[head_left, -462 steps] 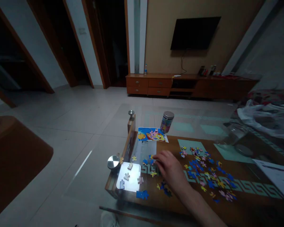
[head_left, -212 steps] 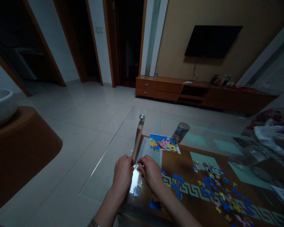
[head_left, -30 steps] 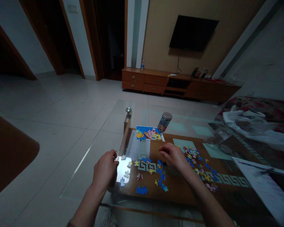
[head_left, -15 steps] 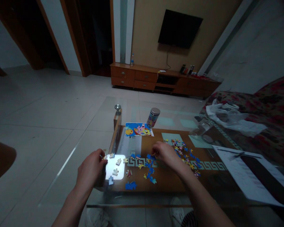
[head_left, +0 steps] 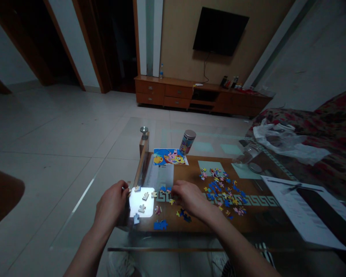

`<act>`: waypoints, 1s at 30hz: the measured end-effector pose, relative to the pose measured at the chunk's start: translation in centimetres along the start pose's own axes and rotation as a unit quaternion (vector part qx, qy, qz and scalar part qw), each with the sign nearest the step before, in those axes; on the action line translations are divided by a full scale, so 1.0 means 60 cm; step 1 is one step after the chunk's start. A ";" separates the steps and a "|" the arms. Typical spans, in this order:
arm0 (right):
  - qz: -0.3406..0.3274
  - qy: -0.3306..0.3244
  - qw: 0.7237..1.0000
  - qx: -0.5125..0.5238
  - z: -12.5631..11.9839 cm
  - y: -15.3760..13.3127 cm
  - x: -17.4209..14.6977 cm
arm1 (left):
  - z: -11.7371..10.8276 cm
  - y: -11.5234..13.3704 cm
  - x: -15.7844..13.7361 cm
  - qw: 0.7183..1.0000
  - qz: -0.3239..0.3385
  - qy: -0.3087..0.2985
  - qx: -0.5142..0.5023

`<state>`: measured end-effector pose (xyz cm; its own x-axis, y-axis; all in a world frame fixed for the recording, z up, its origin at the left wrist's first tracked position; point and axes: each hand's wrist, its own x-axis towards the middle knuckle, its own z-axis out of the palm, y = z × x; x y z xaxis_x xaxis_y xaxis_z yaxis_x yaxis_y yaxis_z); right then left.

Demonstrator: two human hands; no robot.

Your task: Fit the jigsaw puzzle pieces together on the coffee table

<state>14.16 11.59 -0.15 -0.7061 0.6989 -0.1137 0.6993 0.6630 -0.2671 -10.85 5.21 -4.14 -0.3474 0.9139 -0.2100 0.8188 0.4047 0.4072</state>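
My left hand (head_left: 112,200) is at the left edge of a brightly lit white patch (head_left: 135,204) on the glass table. Its thumb and forefinger pinch a small pale jigsaw piece (head_left: 129,190). Several loose jigsaw pieces lie on and around the patch, among them a grey one (head_left: 145,196). My right hand (head_left: 187,196) is low over the table middle, fingers curled together and pointing down; whatever they hold is hidden. Close to its fingertips lie blue and reddish pieces (head_left: 165,190). Joined blue pieces (head_left: 160,225) sit nearer the front edge.
A scattered pile of colourful jigsaw pieces (head_left: 223,190) spreads to the right. Behind are a cartoon picture sheet (head_left: 169,157) and a printed tin (head_left: 187,142). Farther right lie a clear jar (head_left: 248,154), a plastic bag (head_left: 285,140), and papers (head_left: 279,196) with a dark phone-like slab (head_left: 325,215).
My right hand has moved left from beside the scattered pile, uncovering more of it, and now covers some of the middle pieces. My left hand has stayed nearly still.
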 end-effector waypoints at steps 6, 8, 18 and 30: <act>0.020 -0.006 1.000 -0.023 -0.002 -0.003 0.002 | -0.004 0.004 -0.002 1.000 -0.013 -0.010 0.000; 0.036 -0.012 0.999 -0.036 -0.010 0.000 0.001 | -0.003 0.003 -0.001 1.000 -0.011 -0.011 -0.003; 0.065 -0.030 0.996 -0.058 -0.023 0.018 -0.021 | 0.000 -0.001 0.000 1.000 -0.007 -0.014 -0.002; 0.072 0.026 0.996 -0.037 -0.033 0.053 -0.012 | -0.002 0.001 -0.001 1.000 -0.008 -0.013 0.004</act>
<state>17.11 13.72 1.00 -0.5929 0.7996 -0.0956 0.8004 0.5720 -0.1794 -10.85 5.17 -4.02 -0.3493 0.9058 -0.2397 0.8164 0.4197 0.3966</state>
